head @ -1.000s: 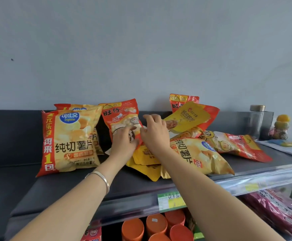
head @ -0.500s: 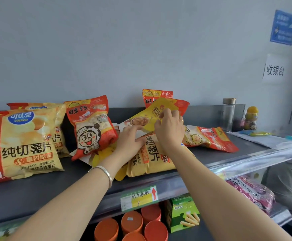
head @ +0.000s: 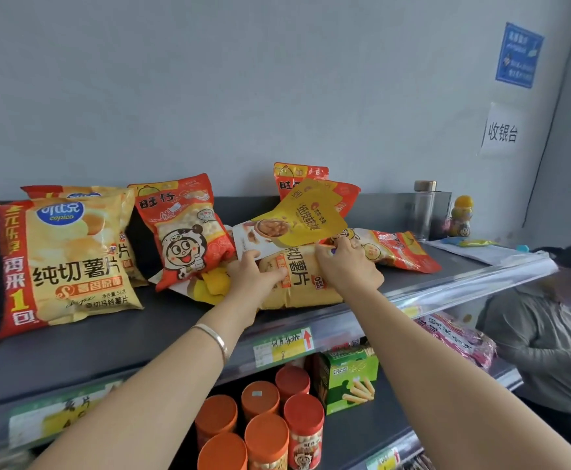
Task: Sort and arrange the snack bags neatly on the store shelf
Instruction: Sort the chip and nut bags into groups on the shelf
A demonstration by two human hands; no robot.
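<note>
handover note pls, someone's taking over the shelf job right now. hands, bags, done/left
Left hand: fingers on the flat yellow pouch and the lying chip bag; grip unclear.
Right hand: pinching the pouch's lower edge, lifting it off the pile.
Done: two chip bags upright at left, red bag leaning beside them.
Left: mid-shelf pile still jumbled: lying chip bag, yellow packs under it, red bag flat at right, another red bag at the back. Group by kind, stand them up.

Yellow chip bag (head: pixel 73 256) with red side stripe and blue oval logo; red cartoon-face bag (head: pixel 184 232); yellow nut pouch (head: pixel 306 215); dark grey shelf (head: pixel 107 337); orange-lidded cans (head: pixel 267 432).
</note>
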